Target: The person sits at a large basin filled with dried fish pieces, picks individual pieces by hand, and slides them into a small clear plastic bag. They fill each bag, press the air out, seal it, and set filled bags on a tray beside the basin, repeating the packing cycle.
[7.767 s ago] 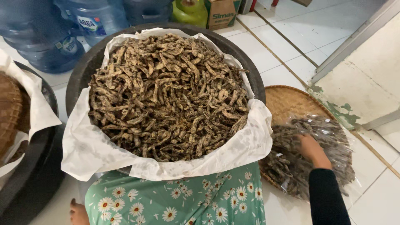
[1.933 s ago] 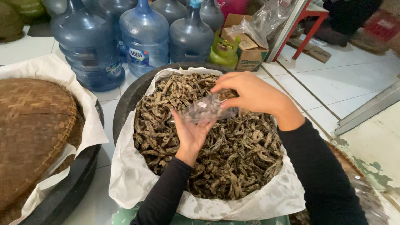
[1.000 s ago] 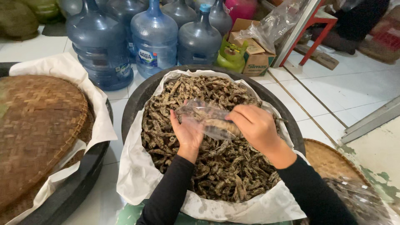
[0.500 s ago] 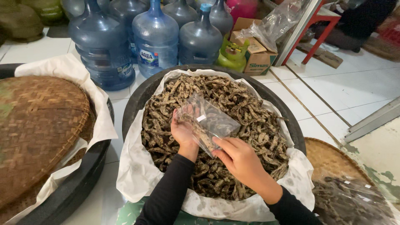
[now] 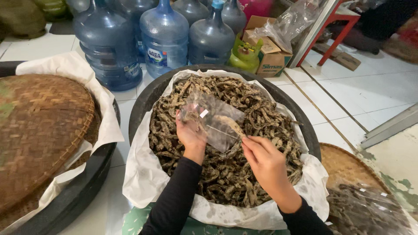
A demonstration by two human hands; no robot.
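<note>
My left hand holds a small clear plastic bag open above a big black tub lined with white cloth and heaped with brown dried fish. My right hand pinches a single dried fish piece at the mouth of the bag. Both arms wear black sleeves and reach over the tub's near rim.
A second black tub covered by a woven bamboo lid stands at the left. Several blue water jugs, a green gas canister and a cardboard box stand behind. A woven tray with filled clear bags lies at the right.
My right hand went down into the heap, then came up with a fish piece to the bag. My left hand kept the bag in place over the tub.
</note>
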